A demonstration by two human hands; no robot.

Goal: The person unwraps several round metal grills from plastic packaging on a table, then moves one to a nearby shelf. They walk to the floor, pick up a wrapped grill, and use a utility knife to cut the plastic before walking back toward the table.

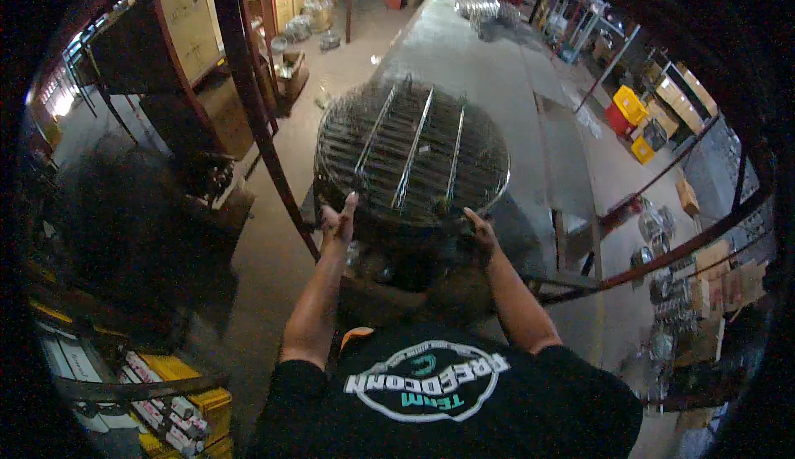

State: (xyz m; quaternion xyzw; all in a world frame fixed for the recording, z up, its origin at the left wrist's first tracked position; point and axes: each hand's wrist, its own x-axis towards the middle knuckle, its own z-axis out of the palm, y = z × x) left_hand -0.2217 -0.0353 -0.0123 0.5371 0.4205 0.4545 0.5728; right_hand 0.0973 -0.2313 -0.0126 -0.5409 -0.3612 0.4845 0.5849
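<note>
Grasped at the near rim by left hand and right hand, with fingers partly hidden: round wire rack, at the near end of the table. Probably stiff, fairly heavy; best held by opposite sides.

Left hand and right hand that were partly hidden by a round wire rack, black shirt that the lower edge cut off, far shiny items that were too blurred to tell

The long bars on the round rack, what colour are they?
The bars look silvery, best in the head view.
</note>
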